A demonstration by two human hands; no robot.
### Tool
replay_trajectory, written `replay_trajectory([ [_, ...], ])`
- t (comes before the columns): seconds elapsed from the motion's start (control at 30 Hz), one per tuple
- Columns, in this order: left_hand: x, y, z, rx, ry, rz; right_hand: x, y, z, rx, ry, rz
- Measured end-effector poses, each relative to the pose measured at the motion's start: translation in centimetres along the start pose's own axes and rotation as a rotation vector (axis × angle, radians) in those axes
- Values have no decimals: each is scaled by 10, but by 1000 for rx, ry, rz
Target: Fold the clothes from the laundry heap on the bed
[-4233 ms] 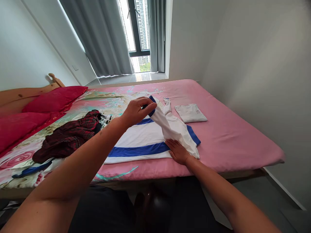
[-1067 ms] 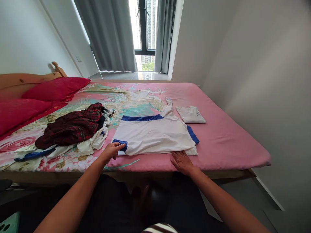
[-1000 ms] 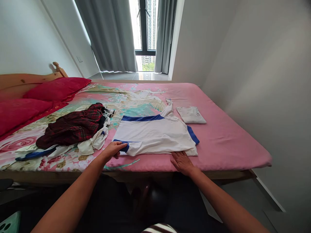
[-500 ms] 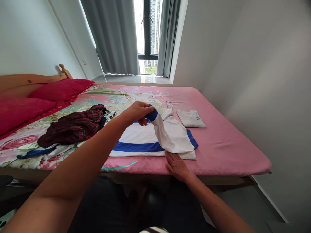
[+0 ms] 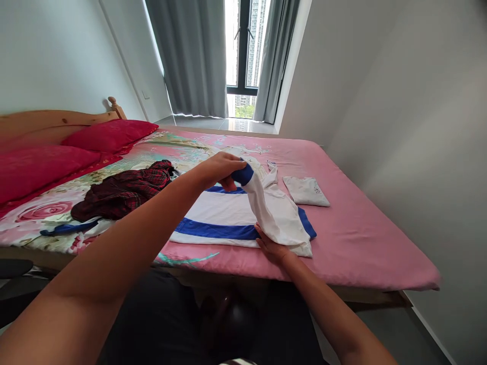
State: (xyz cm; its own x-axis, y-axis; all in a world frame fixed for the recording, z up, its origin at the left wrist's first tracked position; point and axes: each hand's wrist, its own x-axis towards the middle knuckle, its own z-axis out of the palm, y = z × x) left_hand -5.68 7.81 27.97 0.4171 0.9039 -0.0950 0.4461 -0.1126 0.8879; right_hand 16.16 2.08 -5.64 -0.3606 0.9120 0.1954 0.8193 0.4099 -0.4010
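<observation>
A white long-sleeved shirt (image 5: pixel 232 210) with blue stripes, blue cuffs and a blue collar lies spread near the bed's front edge. My left hand (image 5: pixel 224 170) pinches the blue cuff of its near sleeve and holds it raised above the shirt body. From that cuff the white sleeve (image 5: pixel 262 205) hangs down toward the shoulder. My right hand (image 5: pixel 272 247) rests at the shirt's near edge, fingers stretched out, partly beneath the sleeve. The shirt's far sleeve (image 5: pixel 272 175) lies on the bed beyond.
A folded light grey garment (image 5: pixel 306 191) lies right of the shirt. Dark red plaid clothing (image 5: pixel 125 190) is heaped on the left, with a blue and white garment (image 5: pixel 70 228) beside it. Red pillows (image 5: pixel 110 136) lie by the wooden headboard (image 5: pixel 49 119). A wall (image 5: pixel 399 126) stands on the right.
My right hand has slid slightly forward, its fingers now partly under the sleeve. My left hand still holds the cuff up. The view has shifted slightly left.
</observation>
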Motion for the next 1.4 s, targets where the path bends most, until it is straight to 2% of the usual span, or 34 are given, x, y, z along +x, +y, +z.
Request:
replay_trajectory([
  [0.07, -13, -34, -11, -22, -80, -7, -6, 8, 2, -43, -5, 66],
  [0.13, -25, -86, -20, -4, -180, -72, -9, 12, 4, -63, -16, 121],
  [0.17, -32, -116, -22, 18, -198, -147, -10, 13, 6, -61, -21, 139],
  [0.27, -51, -211, -21, 42, -222, -377, -9, 16, 11, -72, -39, 143],
  [0.33, -62, -263, -13, 56, -236, -507, -7, 18, 14, -94, -64, 106],
  [0.43, -70, -307, 1, 30, -111, -547, -7, 21, 17, -108, -82, 66],
  [0.5, -70, -315, 7, 0, 31, -478, -8, 22, 19, -121, -56, 75],
  [0.6, -63, -312, 8, -19, 251, -379, -10, 23, 23, -153, 5, 93],
  [0.7, -55, -309, 3, 65, 375, -332, -12, 26, 27, -159, 36, 112],
  [0.83, -42, -308, -1, 172, 432, -201, -15, 32, 34, -155, 33, 114],
  [1.0, -27, -306, 1, 218, 489, -121, -15, 30, 31, -131, 22, 76],
  [1.23, -9, -320, 0, 373, 457, -198, -14, 21, 24, -117, 7, 50],
  [1.4, -7, -320, 3, 421, 447, -232, -14, 21, 24, -130, 32, 83],
])
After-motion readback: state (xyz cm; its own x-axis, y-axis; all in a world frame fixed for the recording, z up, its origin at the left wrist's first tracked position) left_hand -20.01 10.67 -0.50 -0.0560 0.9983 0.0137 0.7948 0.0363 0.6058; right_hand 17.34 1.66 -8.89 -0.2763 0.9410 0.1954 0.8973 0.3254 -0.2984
